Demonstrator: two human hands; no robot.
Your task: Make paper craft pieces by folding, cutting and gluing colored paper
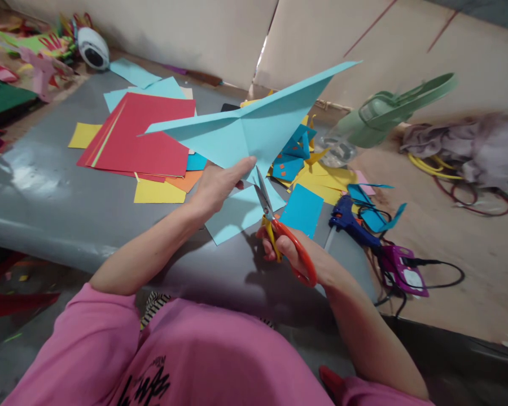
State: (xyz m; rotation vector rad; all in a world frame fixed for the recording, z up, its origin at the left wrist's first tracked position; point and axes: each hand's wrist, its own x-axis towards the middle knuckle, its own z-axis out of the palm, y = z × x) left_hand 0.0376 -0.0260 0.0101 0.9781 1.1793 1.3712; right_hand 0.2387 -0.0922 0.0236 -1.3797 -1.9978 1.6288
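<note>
My left hand (222,183) pinches the lower corner of a large light-blue folded sheet of paper (258,127), which spreads out like two wings above the table. A crease runs down its middle. In my right hand (290,248) is a pair of scissors (275,220) with one orange-red and one yellow handle loop. The blades point up and lie at the paper's lower corner, close to my left fingertips; whether they touch the paper is hard to tell. Beneath, another light-blue sheet (241,217) lies flat on the table.
Red sheets (152,141) are stacked at left on the grey table (38,186). Right of centre lie a bright-blue piece of paper (302,208) and yellow scraps (322,180). A blue glue gun (349,220), a purple box with cables (402,270) and a green bottle (372,121) stand further right.
</note>
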